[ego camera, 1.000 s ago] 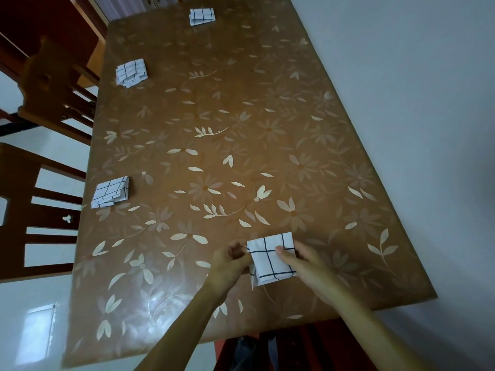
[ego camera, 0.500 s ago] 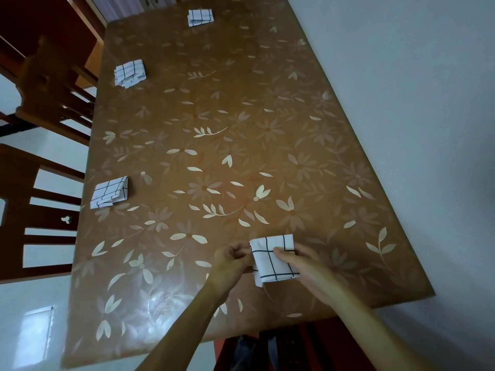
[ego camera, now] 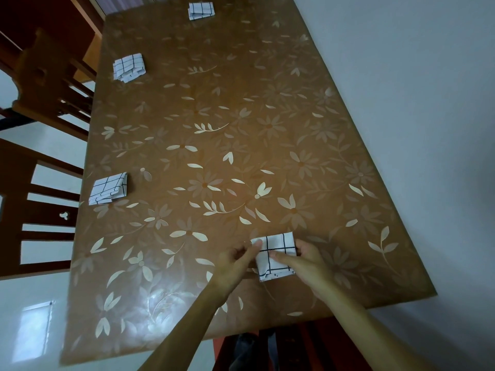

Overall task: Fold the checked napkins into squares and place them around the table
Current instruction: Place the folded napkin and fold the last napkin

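Observation:
A folded white napkin with black checks (ego camera: 276, 247) lies near the table's front edge. My left hand (ego camera: 237, 263) pinches its left edge with thumb and fingers. My right hand (ego camera: 304, 259) lies over its right half, fingers reaching across the cloth and thumb at the right edge. Three more folded checked napkins lie on the brown flowered table (ego camera: 241, 129): one at the left edge (ego camera: 108, 188), one further back on the left (ego camera: 129, 66), and one at the far end (ego camera: 201, 10).
Two dark wooden chairs stand along the table's left side, the near chair (ego camera: 34, 218) and the far chair (ego camera: 51, 84). A pale wall (ego camera: 415, 129) runs close along the right side. Another chair seat (ego camera: 308, 346) shows below the front edge.
The napkin and both hands have stayed in about the same spot. My left thumb has slid up onto the napkin's top left corner, and the napkin lies a bit squarer.

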The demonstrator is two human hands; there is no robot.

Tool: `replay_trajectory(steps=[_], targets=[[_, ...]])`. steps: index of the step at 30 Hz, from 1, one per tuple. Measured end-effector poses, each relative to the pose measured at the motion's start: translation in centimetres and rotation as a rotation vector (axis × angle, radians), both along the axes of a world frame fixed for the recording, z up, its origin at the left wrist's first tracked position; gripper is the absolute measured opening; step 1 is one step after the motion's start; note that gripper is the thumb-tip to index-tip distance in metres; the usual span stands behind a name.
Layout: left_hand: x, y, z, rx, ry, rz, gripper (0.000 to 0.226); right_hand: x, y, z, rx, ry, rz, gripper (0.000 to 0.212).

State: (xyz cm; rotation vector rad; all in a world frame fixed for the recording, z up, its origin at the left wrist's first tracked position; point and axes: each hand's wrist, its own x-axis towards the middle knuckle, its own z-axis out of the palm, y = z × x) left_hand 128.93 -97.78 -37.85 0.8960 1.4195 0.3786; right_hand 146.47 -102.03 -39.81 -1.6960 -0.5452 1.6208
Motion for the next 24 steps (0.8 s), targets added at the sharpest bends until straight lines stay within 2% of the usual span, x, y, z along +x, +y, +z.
replay_trajectory(steps=[3,7,10,12,14,16,18,19,24], targets=[[-0.1,0.4,-1.4,0.152,0.136,-0.082,0.014,-0.6,-0.1,-1.3,0.006,-0.036,0.041,0.033],[-0.4,0.7,-3.3,0.270,0.336,-0.130,0.024,-0.7,-0.5,-2.7,0.054,-0.212,0.125,0.053],[-0.5,0.1,-4.7,0.369,0.566,-0.235,0.024,-0.7,-1.2,-3.7,0.090,-0.505,0.357,0.071],[-0.5,-0.6,-5.8,0.420,0.699,-0.334,0.022,-1.0,-1.7,-4.0,0.125,-0.709,0.477,0.074],[-0.6,-1.4,-7.0,0.481,0.822,-0.393,0.041,-1.4,-2.3,-4.5,0.247,-0.933,0.567,0.072],[-0.6,-2.1,-8.0,0.661,0.884,-0.501,0.057,-1.9,-2.5,-5.1,0.408,-1.113,0.657,0.068],[-0.5,-2.9,-8.7,0.905,0.864,-0.675,0.060,-2.3,-2.7,-5.8,0.514,-1.162,0.790,0.050],[-0.5,-3.3,-9.0,0.974,0.833,-0.779,0.056,-2.4,-2.9,-6.2,0.521,-1.161,0.870,0.052],[-2.4,-4.2,-10.2,0.901,0.852,-0.976,0.063,-2.0,-3.2,-6.3,0.392,-1.143,1.088,0.067]])
